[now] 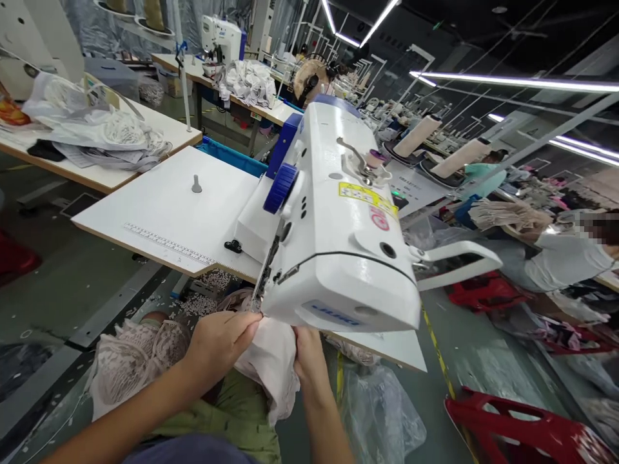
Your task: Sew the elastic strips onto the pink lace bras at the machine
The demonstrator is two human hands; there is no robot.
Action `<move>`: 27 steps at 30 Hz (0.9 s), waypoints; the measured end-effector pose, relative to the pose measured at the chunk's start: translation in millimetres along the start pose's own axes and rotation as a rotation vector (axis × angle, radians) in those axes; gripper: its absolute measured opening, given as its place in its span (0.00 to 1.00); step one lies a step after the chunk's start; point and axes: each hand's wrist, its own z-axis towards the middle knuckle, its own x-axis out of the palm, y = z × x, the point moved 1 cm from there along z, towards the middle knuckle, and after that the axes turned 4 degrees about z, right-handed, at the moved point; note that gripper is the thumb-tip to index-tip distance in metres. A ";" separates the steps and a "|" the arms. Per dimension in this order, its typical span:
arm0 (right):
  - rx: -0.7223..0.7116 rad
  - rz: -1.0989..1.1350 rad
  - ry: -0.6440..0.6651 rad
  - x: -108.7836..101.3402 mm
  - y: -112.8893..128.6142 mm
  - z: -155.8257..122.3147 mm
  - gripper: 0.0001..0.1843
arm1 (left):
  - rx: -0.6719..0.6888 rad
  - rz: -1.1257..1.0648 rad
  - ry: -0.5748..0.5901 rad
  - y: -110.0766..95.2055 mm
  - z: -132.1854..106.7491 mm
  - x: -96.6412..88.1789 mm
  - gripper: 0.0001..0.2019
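Note:
A white sewing machine with a blue handwheel fills the middle of the head view. Just under its needle end, my left hand pinches the edge of a pale pink bra. On the other side of that bra, my right hand is closed on the fabric, its fingertips partly hidden behind the cloth and the machine head. The bra hangs down between both hands over my lap. More pale pink lace bras lie in a heap by my left forearm. The stitching point itself is mostly covered.
The white machine table carries a printed ruler and a small grey peg. White garments lie on a table at the left. A plastic bag and a red stool stand at the right. A person in white sits farther right.

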 end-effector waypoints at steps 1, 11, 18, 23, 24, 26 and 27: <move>0.095 0.171 0.000 3.0 1.0 -6.3 0.22 | 0.028 -0.017 -0.002 1.4 -1.1 -1.3 0.08; -0.152 0.365 0.120 -14.4 12.8 -79.8 0.06 | 0.272 0.044 0.285 -18.4 -21.9 -17.4 0.19; -0.481 0.066 0.173 -19.0 25.7 -106.9 0.05 | 0.438 0.087 0.239 -18.7 -37.9 -9.6 0.10; -0.589 0.002 0.169 -16.5 28.3 -112.6 0.08 | 0.416 0.074 0.185 -20.3 -34.5 -18.6 0.08; -0.631 -0.013 0.162 -16.6 29.4 -112.7 0.09 | 0.413 0.074 0.187 -20.4 -33.1 -19.2 0.08; -0.700 -0.040 0.160 -18.2 28.9 -111.1 0.13 | 0.412 0.078 0.199 -19.9 -32.1 -19.3 0.09; -0.723 -0.057 0.175 -19.8 26.3 -109.5 0.14 | 0.409 0.075 0.214 -19.9 -33.4 -19.2 0.09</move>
